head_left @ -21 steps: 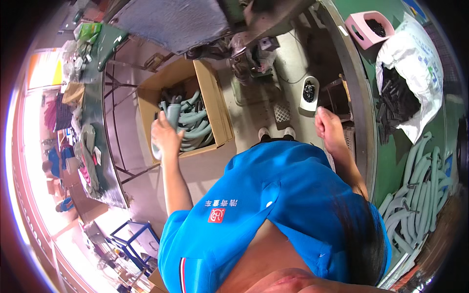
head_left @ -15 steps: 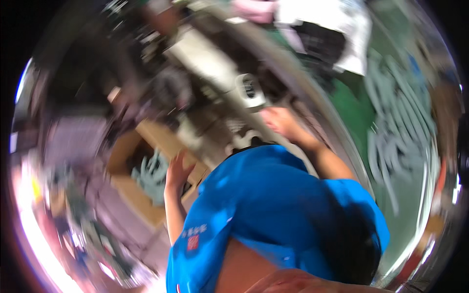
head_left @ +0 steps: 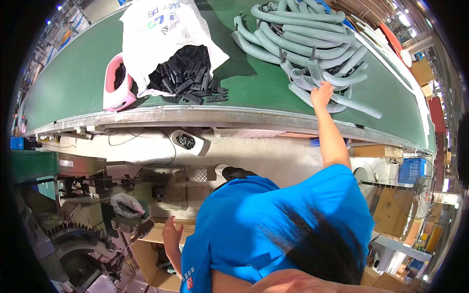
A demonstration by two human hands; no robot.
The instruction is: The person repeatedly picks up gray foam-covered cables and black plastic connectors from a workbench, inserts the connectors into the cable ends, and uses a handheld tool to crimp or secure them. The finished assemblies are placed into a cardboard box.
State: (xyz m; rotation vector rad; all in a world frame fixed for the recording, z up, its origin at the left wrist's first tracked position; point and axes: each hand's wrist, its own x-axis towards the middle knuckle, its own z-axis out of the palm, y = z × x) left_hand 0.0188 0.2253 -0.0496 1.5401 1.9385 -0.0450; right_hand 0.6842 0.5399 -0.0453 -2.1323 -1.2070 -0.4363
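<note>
Several pale grey-green foam-like tubes lie in a loose pile on the green tabletop, some with dark strips poking out of their ends. My right hand is stretched over the table's near edge, its fingers curled on one grey tube at the near side of the pile. Low on the left, my left hand hangs with thumb and fingers apart, nothing in it. It is just above an opened cardboard box, whose contents are mostly hidden.
A white sack spills black plastic pieces onto the table. Beside it stands a pink container of small dark parts. Machinery is at lower left, with a white tub under the table and a blue crate at right.
My view has swung round toward the table. My right hand has moved from below the table edge onto the grey tubes; my left hand remains low beside the cardboard box.
</note>
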